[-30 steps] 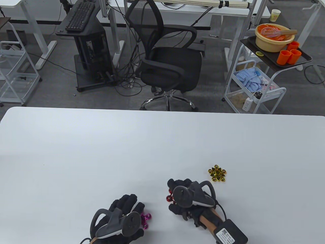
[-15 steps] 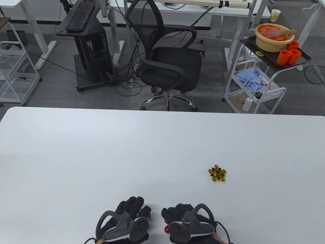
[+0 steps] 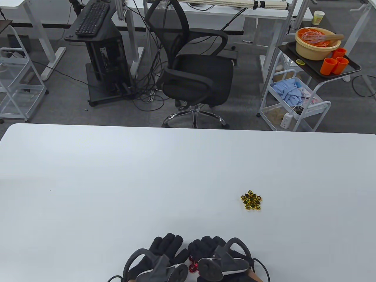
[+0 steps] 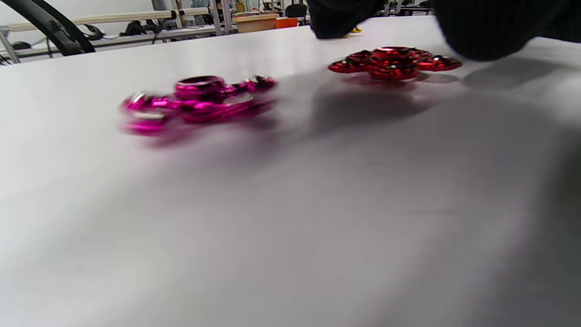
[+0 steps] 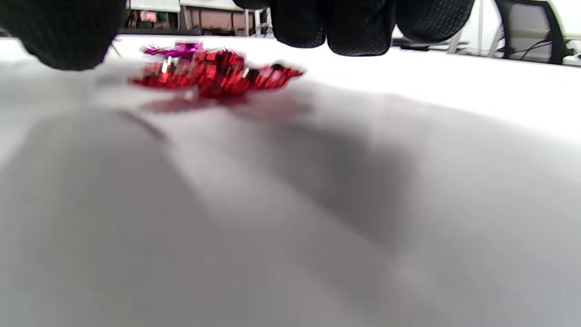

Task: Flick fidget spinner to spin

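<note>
Hovering together at the bench's (image 3: 88, 176) near edge, left hand (image 3: 160, 258) and right hand (image 3: 217, 255) hold nothing; red spinner (image 4: 394, 61) and magenta spinner (image 4: 199, 102) lie flat between them, likely set for flicking.

Gloved hands (image 3: 188, 258) beside gold spinner (image 3: 251, 200)

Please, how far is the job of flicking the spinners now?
Possibly done: the pink spinner lies flat on the table and looks smeared, but the blur may come from the camera. In hand: the left hand and right hand sit together over the red spinner; whether fingers touch it cannot be seen. Left: the gold spinner lies sharp and alone, far from both hands.
</note>
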The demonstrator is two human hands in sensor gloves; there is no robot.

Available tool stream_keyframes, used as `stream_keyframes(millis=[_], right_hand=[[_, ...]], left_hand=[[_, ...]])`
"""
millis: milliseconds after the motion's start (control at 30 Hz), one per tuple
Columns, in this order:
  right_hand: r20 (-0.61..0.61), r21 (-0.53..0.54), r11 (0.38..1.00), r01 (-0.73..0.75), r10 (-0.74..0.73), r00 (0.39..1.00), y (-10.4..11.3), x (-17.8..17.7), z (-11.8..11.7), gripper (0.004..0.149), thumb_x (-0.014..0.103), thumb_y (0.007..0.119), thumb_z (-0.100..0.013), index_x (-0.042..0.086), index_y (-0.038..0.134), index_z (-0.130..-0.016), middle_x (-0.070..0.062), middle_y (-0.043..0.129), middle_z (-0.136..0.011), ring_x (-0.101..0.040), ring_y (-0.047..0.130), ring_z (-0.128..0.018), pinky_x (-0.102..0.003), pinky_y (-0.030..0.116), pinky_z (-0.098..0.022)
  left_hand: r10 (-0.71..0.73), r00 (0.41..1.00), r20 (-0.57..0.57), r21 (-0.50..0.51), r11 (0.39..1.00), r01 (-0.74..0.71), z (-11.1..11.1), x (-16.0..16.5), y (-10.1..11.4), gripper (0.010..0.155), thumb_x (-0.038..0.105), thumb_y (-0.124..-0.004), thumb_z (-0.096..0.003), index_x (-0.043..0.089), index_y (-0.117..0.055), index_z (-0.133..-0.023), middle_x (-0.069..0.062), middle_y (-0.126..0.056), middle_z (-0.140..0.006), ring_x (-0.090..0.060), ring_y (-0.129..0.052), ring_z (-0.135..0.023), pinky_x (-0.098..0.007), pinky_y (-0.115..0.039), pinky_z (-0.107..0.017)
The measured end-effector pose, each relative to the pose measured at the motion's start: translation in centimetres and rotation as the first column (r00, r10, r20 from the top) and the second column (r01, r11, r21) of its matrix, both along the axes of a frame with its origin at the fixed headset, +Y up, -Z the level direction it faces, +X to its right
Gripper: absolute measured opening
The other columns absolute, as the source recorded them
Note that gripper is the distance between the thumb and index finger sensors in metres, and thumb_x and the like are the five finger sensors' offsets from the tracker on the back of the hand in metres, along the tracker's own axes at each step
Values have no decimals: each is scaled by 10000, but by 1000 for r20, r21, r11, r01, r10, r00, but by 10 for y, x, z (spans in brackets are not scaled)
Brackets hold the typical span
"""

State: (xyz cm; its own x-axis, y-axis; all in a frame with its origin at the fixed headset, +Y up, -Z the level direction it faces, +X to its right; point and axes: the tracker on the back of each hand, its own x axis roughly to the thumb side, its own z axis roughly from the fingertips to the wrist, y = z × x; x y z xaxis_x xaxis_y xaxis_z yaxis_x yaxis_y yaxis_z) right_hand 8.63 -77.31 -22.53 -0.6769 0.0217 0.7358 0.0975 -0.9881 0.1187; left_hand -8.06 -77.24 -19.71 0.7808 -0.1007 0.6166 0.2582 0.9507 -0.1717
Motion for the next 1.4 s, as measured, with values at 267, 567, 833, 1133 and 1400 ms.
stream_keyframes(millis=[267, 567, 833, 1133, 1400], right_hand=[[164, -37, 999, -23, 29, 986, -5, 26, 1, 609, 419, 688, -495, 227, 437, -1015, -198, 396, -1094, -519, 473, -952, -664, 446, -704], [301, -119, 958, 262, -216, 929, 36, 52, 5, 361, 210, 704, -485, 226, 768, -841, -163, 546, -1052, -505, 526, -928, -667, 445, -699], [560, 50, 987, 154, -156, 814, 29, 110, -29, 602, 428, 719, -489, 179, 503, -993, -184, 491, -1074, -515, 522, -934, -670, 456, -698], [773, -43, 984, 174, -77, 630, 3, 153, -131, 886, 550, 761, -426, 142, 252, -1025, -203, 279, -1118, -561, 362, -991, -703, 384, -716], [777, -130, 987, 89, 46, 628, -17, 139, -172, 863, 515, 794, -413, 144, 302, -1018, -190, 376, -1100, -533, 464, -969, -685, 437, -710]], left_hand=[[-73, 997, 29, -84, 994, 75, -5, 31, -16, 775, 672, -663, -356, 356, -359, -995, -104, -26, -1107, -389, -108, -1042, -608, -247, -770], [-43, 999, 8, -96, 994, 44, -7, 33, -14, 759, 667, -679, -360, 336, -417, -991, -106, -52, -1113, -398, -112, -1040, -614, -250, -765], [-25, 999, 22, -81, 996, 27, -5, 29, -9, 813, 678, -670, -354, 351, -306, -1003, -102, -7, -1101, -387, -100, -1040, -612, -238, -766], [140, 990, -29, 30, 990, -140, -3, 5, 21, 825, 671, -667, -359, 317, -301, -1008, -113, -42, -1111, -394, -150, -1043, -617, -257, -765], [132, 990, -48, 17, 991, -131, -9, -4, 19, 817, 665, -673, -362, 319, -313, -1008, -111, -38, -1111, -392, -123, -1046, -617, -246, -766]])
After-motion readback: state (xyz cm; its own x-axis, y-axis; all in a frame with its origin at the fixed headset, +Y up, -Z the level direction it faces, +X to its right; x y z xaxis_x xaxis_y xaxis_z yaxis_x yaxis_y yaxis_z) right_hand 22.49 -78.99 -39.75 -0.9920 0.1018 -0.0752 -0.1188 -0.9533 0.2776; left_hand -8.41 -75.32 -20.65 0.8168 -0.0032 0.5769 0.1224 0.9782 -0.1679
